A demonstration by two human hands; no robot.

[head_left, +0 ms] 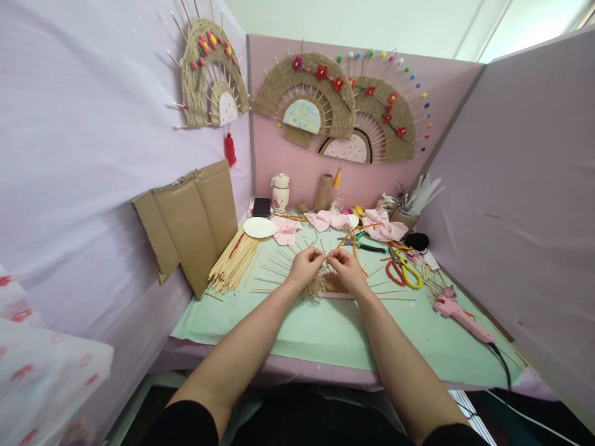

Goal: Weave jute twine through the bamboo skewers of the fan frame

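Note:
My left hand (305,265) and my right hand (346,271) meet over a half-made fan piece (325,284) of jute twine wound around radiating wooden sticks, lying on the green mat (320,328). Both hands pinch a thin strand of twine (328,255) between their fingertips, just above the sticks. The sticks (274,269) spread out flat around the hands like spokes.
A bundle of loose sticks (232,263) and folded cardboard (190,217) lie at the left. Scissors (403,269), pliers (367,246) and a pink glue gun (458,313) sit at the right. Pink cloth (332,220), a jar (280,193) and a cup of strips (409,210) stand behind. Finished fans (325,105) hang on the walls.

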